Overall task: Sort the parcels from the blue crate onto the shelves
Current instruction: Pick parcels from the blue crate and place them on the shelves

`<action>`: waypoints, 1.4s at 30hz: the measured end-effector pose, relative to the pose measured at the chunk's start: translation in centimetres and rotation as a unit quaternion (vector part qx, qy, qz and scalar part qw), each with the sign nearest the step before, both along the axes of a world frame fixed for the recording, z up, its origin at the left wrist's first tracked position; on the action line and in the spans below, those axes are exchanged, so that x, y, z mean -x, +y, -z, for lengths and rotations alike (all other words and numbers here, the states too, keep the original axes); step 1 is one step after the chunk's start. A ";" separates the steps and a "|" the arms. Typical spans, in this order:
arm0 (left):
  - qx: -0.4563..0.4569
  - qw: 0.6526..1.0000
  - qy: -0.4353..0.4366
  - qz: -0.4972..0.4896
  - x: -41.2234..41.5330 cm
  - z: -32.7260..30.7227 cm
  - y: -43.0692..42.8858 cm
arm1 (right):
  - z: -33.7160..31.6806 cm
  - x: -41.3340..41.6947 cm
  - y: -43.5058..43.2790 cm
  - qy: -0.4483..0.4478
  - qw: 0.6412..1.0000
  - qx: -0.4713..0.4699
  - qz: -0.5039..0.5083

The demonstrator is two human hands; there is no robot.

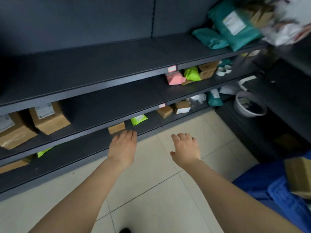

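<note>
We face long dark grey metal shelves over a pale tiled floor, with brown cardboard boxes at the near left and teal plastic mailer bags at the far right. Our left hand and right hand are both empty, fingers loosely spread. The blue plastic crate, holding a brown cardboard parcel, sits near right, well apart from the right hand.

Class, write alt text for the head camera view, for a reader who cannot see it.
A person's left hand and right hand, both open and empty, reach over a tiled floor toward dark shelves. The shelves hold cardboard boxes and teal, green and pink mailer bags; a blue crate with a brown box is at lower right.
</note>
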State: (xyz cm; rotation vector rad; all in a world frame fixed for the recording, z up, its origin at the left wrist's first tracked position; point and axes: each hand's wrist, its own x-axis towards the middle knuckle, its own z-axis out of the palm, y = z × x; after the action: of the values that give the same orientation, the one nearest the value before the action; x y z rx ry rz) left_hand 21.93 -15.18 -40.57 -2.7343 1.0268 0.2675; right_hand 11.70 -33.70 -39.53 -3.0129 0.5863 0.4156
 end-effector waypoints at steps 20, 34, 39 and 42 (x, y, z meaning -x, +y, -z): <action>0.127 0.952 0.056 0.274 27.0 -6.4 -43.0 | -6.3 35.7 -32.7 -0.023 0.945 0.034 0.323; 0.051 0.927 0.148 0.341 37.0 3.0 -62.4 | 1.9 43.7 -48.3 0.034 0.902 -0.064 0.426; 0.008 0.935 0.216 0.280 39.5 7.7 -65.7 | 6.1 44.8 -52.4 0.051 0.894 -0.123 0.429; 0.010 0.943 0.254 0.213 40.9 10.5 -67.2 | 9.0 45.3 -55.0 0.060 0.891 -0.155 0.422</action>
State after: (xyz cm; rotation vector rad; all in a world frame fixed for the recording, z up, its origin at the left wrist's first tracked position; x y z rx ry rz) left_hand -18.99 -82.35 -51.11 -2.4157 1.7178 0.9170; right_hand -33.65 -88.71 -48.53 -2.1501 1.5515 0.5483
